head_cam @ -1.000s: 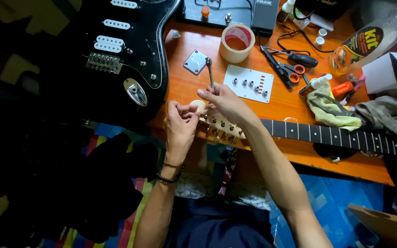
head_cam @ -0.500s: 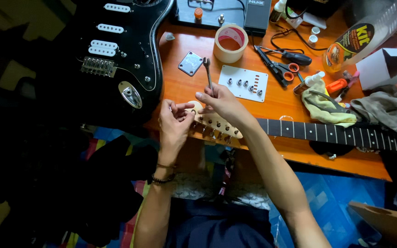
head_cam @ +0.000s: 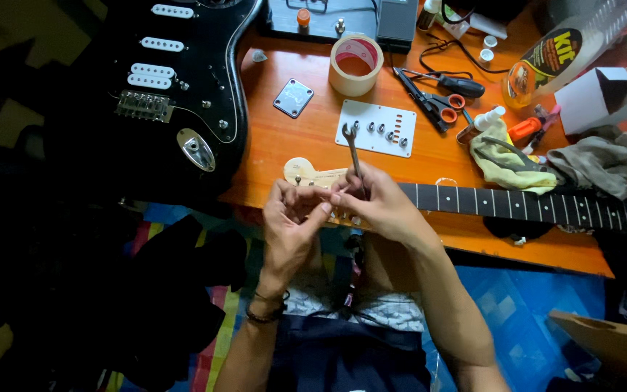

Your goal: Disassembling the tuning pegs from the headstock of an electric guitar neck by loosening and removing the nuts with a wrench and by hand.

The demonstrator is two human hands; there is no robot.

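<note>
Pinching a small metal wrench [head_cam: 352, 149] upright, the right hand [head_cam: 382, 207] has its fingers closed narrow around the tool's lower shaft, the open jaw end pointing away from the person. Just left of those fingers the left hand [head_cam: 292, 221] curls its fingertips against the pale headstock [head_cam: 306, 173] of the guitar neck [head_cam: 531, 207], which lies flat along the orange counter [head_cam: 306, 141]. Thin and stiff, the wrench looks light and slick, best held low on its shaft; the neck looks rigid yet scratch-prone. Beyond the fingers lie a white plate [head_cam: 375, 128] and 1 tape roll [head_cam: 355, 65].
</note>
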